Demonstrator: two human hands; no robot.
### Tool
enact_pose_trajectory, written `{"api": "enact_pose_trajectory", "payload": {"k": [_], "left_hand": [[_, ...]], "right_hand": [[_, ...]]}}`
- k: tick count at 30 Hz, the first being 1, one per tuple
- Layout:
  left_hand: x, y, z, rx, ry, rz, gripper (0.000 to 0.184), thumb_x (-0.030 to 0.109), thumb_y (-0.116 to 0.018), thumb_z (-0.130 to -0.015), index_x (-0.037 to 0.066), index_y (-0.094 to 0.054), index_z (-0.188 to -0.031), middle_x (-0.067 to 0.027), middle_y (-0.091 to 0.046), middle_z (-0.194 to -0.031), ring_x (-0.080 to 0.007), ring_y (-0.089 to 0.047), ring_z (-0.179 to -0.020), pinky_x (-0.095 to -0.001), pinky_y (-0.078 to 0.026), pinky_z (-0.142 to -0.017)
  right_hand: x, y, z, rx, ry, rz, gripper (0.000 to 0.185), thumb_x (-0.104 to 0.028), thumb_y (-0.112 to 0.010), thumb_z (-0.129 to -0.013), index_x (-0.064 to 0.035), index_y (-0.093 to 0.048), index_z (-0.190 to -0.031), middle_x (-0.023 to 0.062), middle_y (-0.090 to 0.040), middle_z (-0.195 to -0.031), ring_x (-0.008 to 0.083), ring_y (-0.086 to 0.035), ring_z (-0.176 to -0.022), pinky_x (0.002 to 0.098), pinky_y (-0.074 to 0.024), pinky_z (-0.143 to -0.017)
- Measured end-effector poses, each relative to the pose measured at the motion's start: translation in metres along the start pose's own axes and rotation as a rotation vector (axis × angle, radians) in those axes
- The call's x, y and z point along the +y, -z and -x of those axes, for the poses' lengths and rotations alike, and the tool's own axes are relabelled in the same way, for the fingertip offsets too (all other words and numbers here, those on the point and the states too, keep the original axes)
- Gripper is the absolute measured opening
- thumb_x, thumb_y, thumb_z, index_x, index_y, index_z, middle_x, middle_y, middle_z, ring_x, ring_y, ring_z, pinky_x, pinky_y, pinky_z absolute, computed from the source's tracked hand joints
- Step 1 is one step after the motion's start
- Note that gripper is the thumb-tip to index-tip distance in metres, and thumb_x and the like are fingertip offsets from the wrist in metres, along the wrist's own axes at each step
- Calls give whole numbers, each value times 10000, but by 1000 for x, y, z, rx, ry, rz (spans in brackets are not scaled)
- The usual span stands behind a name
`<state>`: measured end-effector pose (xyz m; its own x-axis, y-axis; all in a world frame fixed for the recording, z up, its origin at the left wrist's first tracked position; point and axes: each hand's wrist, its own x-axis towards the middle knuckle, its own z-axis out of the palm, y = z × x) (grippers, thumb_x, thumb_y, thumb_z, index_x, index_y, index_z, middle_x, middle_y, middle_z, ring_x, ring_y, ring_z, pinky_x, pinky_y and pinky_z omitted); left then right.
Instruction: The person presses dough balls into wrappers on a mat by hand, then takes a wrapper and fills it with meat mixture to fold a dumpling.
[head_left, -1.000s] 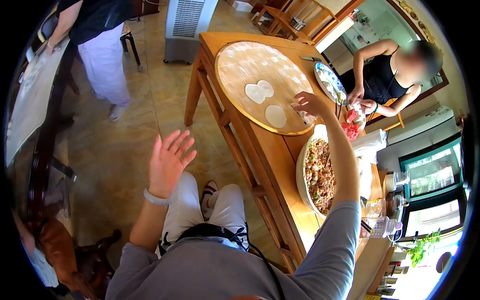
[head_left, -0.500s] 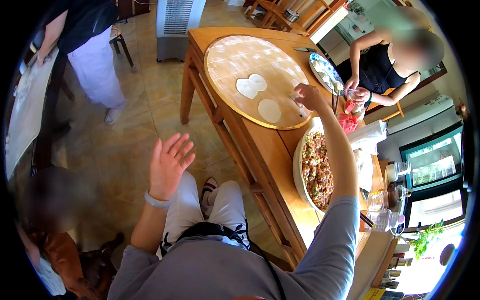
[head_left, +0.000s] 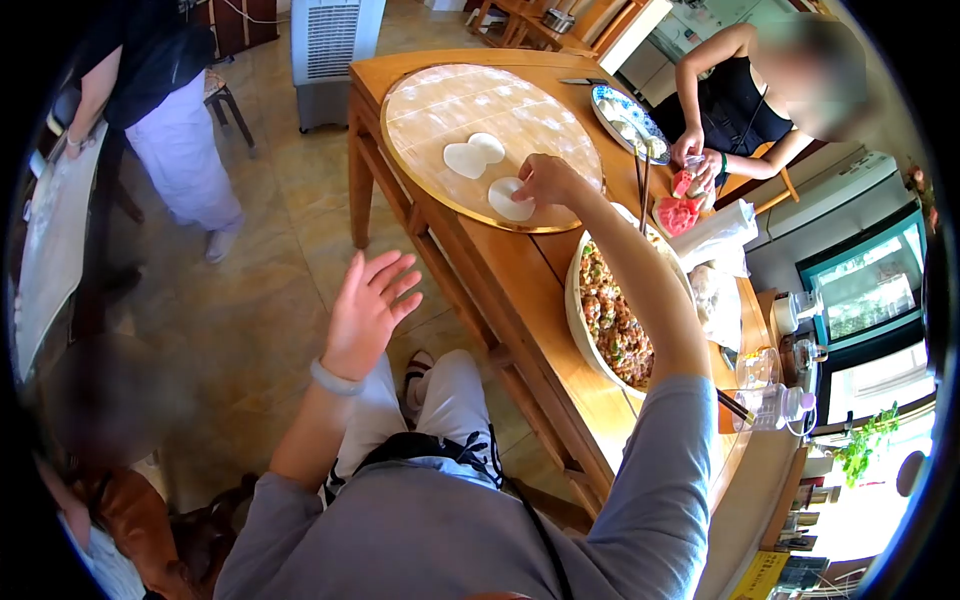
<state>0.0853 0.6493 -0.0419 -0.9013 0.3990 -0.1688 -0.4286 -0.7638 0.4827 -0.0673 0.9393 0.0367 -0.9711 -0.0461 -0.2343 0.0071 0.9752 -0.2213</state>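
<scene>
My right hand point(head_left: 548, 183) reaches over the round floured board point(head_left: 440, 100). Its fingers are pinched at the right edge of a round dumpling wrapper point(head_left: 508, 201), which still lies on the board. Two more wrappers point(head_left: 466, 160) overlap a little farther off. My left hand point(head_left: 368, 312), with a pale bangle at the wrist, is raised beside the table, open, holding nothing. Below my right forearm stands a large bowl of chopped filling point(head_left: 612, 325), partly covered by the arm. Chopsticks point(head_left: 642, 185) stick up at the bowl's far side.
Across the table a person point(head_left: 735, 110) handles a small piece near a red plastic bag point(head_left: 680, 214). A blue-rimmed plate point(head_left: 612, 110) and a knife point(head_left: 583, 81) lie nearby. At right stand a plastic jug point(head_left: 775, 408) and more chopsticks point(head_left: 735, 405). Another person point(head_left: 165, 110) stands left.
My right hand has moved left across the board from its right edge to the nearest wrapper. The left hand stays raised and open. The whole view has shifted slightly.
</scene>
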Motion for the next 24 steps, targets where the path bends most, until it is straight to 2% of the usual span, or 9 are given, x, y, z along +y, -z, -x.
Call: {"api": "enact_pose_trajectory", "payload": {"k": [3,6,9,12,18,19,22,23,24], "left_hand": [[-8,-12,-11,-77,23,-49,556,483,-353,-923,13,-427,-1210,-107,-508,-1182,-229,-500,-1066,-377,-421,-895],[-16,-18,-22,-457,235,222,627,544,-328,-894,12,-429,-1210,-98,-541,-1136,-228,-535,-1023,-369,-451,-864],[-26,-27,-27,-650,328,326,671,577,-310,-869,12,-431,-1210,-103,-562,-1088,-222,-552,-1005,-359,-474,-837],[-31,-39,-23,-640,346,314,643,561,-313,-882,17,-450,-1197,-99,-573,-1038,-201,-558,-985,-347,-482,-811],[-53,-68,-28,-185,168,-464,449,496,-439,-890,67,-535,-981,-13,-578,-786,-116,-583,-683,-247,-485,-589],[-59,-80,-28,-153,150,-557,387,486,-524,-855,99,-531,-868,24,-542,-703,-83,-557,-600,-209,-454,-530],[-84,-101,-37,-167,154,-848,428,515,-588,-797,95,-507,-815,21,-518,-675,-59,-522,-560,-189,-423,-488],[-91,-107,-38,-171,144,-871,428,504,-611,-782,91,-501,-806,18,-518,-673,-57,-516,-550,-183,-415,-474],[-98,-113,-39,-178,136,-894,430,493,-634,-768,88,-495,-797,15,-517,-671,-55,-510,-540,-178,-407,-460]], "right_hand": [[-3,5,6,-10,-4,11,393,-235,-760,-624,-50,-606,-935,117,-639,-875,214,-618,-781,328,-478,-716],[1,-1,4,27,19,41,433,-283,-761,-612,-60,-615,-954,125,-634,-941,255,-597,-889,361,-462,-782],[1,-7,-1,71,40,26,454,-301,-756,-610,-65,-617,-972,136,-627,-986,282,-585,-946,384,-453,-818],[4,-17,1,136,26,65,433,-299,-748,-622,-91,-604,-973,115,-627,-982,264,-578,-955,369,-452,-808],[-15,-5,13,111,-10,166,430,-324,-737,-658,-102,-592,-996,109,-621,-1007,271,-560,-1002,369,-440,-834],[-17,-2,16,90,12,187,427,-329,-733,-669,-101,-592,-1002,110,-621,-1010,272,-558,-1008,369,-437,-840],[-22,16,35,144,57,134,427,-343,-714,-706,-94,-589,-1030,106,-622,-1013,258,-564,-998,353,-434,-848],[-20,23,41,123,31,52,475,-394,-699,-694,-110,-592,-1058,118,-588,-1106,277,-507,-1093,364,-403,-909],[-18,29,49,130,36,55,468,-393,-694,-702,-110,-591,-1060,118,-586,-1109,275,-507,-1093,365,-404,-907]]}}
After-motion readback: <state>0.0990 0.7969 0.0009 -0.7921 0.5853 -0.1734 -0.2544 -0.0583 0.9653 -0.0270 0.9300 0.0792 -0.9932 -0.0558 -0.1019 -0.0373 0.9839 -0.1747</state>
